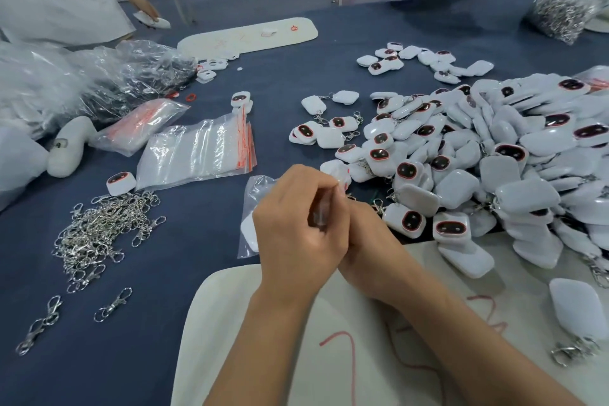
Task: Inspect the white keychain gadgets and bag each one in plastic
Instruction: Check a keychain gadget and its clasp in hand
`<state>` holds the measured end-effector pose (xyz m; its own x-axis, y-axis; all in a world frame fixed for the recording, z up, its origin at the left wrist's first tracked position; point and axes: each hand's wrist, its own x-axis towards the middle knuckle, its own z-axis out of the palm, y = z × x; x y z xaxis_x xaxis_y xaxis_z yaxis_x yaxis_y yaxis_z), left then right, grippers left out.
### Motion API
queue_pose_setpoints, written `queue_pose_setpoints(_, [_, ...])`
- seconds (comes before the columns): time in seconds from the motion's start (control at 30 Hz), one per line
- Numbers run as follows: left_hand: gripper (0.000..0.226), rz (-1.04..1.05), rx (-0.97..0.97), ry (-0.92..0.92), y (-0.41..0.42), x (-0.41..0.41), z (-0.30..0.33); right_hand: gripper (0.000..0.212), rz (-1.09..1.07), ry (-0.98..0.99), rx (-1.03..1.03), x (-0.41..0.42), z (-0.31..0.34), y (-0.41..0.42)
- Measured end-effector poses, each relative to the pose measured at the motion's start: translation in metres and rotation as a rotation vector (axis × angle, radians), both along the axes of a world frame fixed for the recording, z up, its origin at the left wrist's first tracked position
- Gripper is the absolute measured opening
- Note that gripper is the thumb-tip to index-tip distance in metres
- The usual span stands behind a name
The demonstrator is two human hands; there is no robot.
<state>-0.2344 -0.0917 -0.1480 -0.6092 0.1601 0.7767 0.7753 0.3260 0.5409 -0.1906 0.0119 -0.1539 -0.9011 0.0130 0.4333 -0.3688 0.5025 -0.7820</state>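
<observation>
White gadget (249, 234) sits in clear bag (255, 208), just left of both hands. Left hand (296, 224) & right hand (362, 234) curl together, pinching bag's edge.

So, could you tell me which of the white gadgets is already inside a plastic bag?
The gadget in the small bag under the left hand; the others lie bare on the table.

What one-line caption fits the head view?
Both hands seal a small plastic bag beside a heap of white keychain gadgets.
</observation>
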Motion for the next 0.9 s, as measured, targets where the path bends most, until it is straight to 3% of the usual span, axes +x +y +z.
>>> queue_pose_setpoints(0.2, [0.014,0.045,0.091,-0.092,-0.0048,-0.0054,-0.0001,0.031,-0.253,0.048,0.148,-0.0017,-0.0098,0.001])
queue_pose_setpoints(0.37, [0.015,-0.001,0.089,-0.083,-0.0016,0.0024,0.0031,0.038,-0.075,-0.034,0.248,-0.0003,-0.0053,-0.0031])
queue_pose_setpoints(0.5, [0.014,0.022,0.119,-0.093,-0.0046,-0.0017,0.0027,0.04,-0.146,0.041,0.149,-0.001,-0.0056,0.0011])
queue_pose_setpoints(0.6, [0.014,0.021,0.106,-0.092,-0.0035,-0.0009,0.0022,0.033,-0.155,0.015,0.235,-0.002,-0.0092,-0.0002])
queue_pose_setpoints(0.7, [0.014,0.014,0.099,-0.098,-0.0024,-0.0002,0.0009,0.047,-0.102,-0.03,0.303,-0.0018,-0.0104,-0.004])
queue_pose_setpoints(0.9, [0.011,0.014,0.057,-0.204,-0.001,-0.0065,-0.0015,0.053,-0.146,0.07,0.132,-0.003,-0.0077,-0.0012])
